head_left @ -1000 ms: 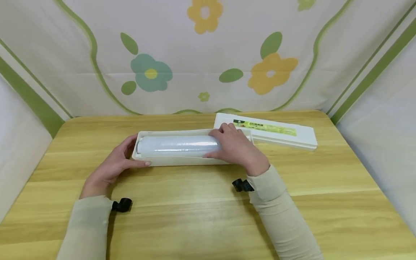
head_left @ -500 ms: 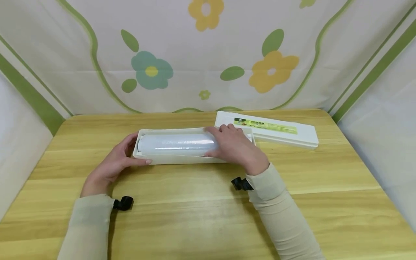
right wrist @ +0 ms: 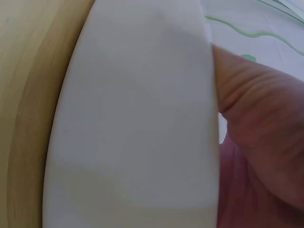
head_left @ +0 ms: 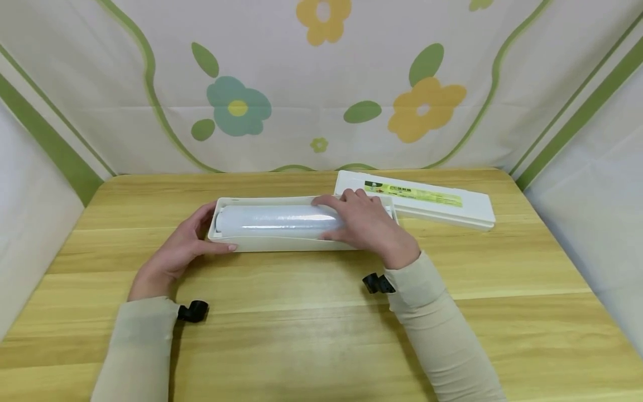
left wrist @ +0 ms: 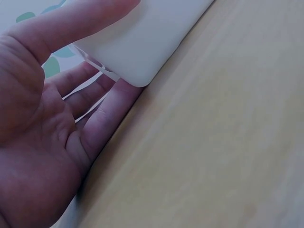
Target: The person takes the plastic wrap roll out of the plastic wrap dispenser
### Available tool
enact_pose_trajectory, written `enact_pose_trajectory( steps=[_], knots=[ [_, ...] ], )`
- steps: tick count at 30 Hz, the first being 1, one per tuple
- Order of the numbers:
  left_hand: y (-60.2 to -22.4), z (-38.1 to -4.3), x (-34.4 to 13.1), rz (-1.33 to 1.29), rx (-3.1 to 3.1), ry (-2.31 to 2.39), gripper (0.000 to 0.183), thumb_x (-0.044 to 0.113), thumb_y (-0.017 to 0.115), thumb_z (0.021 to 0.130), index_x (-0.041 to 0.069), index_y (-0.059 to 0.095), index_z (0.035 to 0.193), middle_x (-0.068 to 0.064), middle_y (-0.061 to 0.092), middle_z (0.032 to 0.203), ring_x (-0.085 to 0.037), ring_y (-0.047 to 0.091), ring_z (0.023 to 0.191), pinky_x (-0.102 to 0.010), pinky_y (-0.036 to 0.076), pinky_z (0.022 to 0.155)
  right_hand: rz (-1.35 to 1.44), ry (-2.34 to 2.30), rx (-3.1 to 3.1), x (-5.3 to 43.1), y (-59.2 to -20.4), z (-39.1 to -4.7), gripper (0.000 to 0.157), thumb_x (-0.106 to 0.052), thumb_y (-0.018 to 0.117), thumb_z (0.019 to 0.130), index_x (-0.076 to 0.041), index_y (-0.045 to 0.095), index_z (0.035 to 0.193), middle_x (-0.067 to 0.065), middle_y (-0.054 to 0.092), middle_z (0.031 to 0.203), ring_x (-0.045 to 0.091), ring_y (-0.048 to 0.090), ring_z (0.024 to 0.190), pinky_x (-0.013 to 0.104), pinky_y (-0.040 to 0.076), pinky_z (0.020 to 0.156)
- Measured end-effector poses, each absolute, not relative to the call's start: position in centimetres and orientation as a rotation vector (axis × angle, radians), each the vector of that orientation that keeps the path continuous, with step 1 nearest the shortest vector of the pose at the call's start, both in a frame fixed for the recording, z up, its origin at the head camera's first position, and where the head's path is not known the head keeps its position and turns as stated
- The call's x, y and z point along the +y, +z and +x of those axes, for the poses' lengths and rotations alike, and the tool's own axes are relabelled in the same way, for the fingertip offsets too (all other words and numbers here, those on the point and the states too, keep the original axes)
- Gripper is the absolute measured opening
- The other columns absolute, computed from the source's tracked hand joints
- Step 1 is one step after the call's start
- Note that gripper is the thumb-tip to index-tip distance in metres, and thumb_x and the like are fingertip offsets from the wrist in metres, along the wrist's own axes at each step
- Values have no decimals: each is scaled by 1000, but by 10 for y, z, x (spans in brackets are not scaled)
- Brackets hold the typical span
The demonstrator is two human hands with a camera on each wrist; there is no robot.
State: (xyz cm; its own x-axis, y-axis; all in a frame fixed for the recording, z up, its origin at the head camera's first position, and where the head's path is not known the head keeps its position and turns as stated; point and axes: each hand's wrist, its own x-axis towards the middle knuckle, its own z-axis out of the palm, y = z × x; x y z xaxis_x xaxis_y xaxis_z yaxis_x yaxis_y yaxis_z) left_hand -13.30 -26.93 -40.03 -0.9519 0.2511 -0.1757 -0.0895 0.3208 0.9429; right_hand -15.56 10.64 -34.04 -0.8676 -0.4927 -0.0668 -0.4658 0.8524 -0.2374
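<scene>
A long white box [head_left: 286, 245] lies lengthwise on the table, its top uncovered. Inside rests a roll of cling film [head_left: 273, 219], shiny and nearly as long as the box. My left hand [head_left: 181, 248] holds the box's left end, thumb along the front wall and fingers round the end. In the left wrist view, fingers pass under the box corner [left wrist: 135, 45]. My right hand [head_left: 369, 223] reaches over the box's right part, thumb and index finger spread across the roll and gripping it. The box wall [right wrist: 133, 109] hides most of that grip in the right wrist view.
A flat white lid [head_left: 472, 207] with a yellow-green label lies behind and to the right of the box, partly overlapped by my right hand. A flowered cloth [head_left: 301, 111] hangs at the table's back edge, and pale cloth walls stand at both sides.
My right index finger has slid slightly left along the roll. The head view has shifted a little; the left hand, box and lid keep their places.
</scene>
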Motion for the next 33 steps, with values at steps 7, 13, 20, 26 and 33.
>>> enact_pose_trajectory(
  steps=[7, 13, 20, 26, 33],
  knots=[
    [-398, -134, -271, 132, 2307, 1662, 103, 10, 91, 86, 23, 31, 169, 1, 46, 152, -19, 44, 132, -18, 44, 101, -712, -365, 2883, 104, -338, -158, 70, -55, 83, 92, -37, 55, 154, 12, 63, 128, 31, 54, 113, 52, 44, 99],
    [-397, -138, -269, 130, 2302, 1672, 103, 10, 91, 85, 24, 32, 169, 1, 46, 153, -20, 44, 132, -19, 46, 101, -709, -300, 2920, 103, -335, -157, 74, -57, 84, 90, -33, 56, 154, 16, 65, 131, 36, 60, 117, 56, 49, 101],
    [-396, -138, -268, 116, 2288, 1689, 103, 9, 92, 85, 26, 33, 168, 2, 46, 152, -20, 44, 133, -20, 46, 102, -777, -243, 2948, 104, -334, -157, 71, -56, 82, 92, -28, 59, 153, 15, 71, 127, 37, 65, 109, 53, 54, 91],
    [-396, -134, -269, 126, 2285, 1704, 101, 8, 90, 86, 25, 34, 168, 1, 46, 153, -21, 45, 132, -19, 47, 101, -812, -299, 2922, 109, -341, -157, 73, -59, 77, 96, -29, 54, 158, 14, 66, 134, 34, 58, 118, 55, 46, 96],
    [-398, -133, -267, 140, 2290, 1701, 101, 8, 90, 85, 24, 35, 168, -2, 45, 156, -22, 44, 134, -18, 45, 103, -811, -390, 2986, 118, -355, -155, 74, -66, 74, 93, -29, 58, 155, 8, 69, 140, 29, 58, 124, 55, 44, 99]
  ],
)
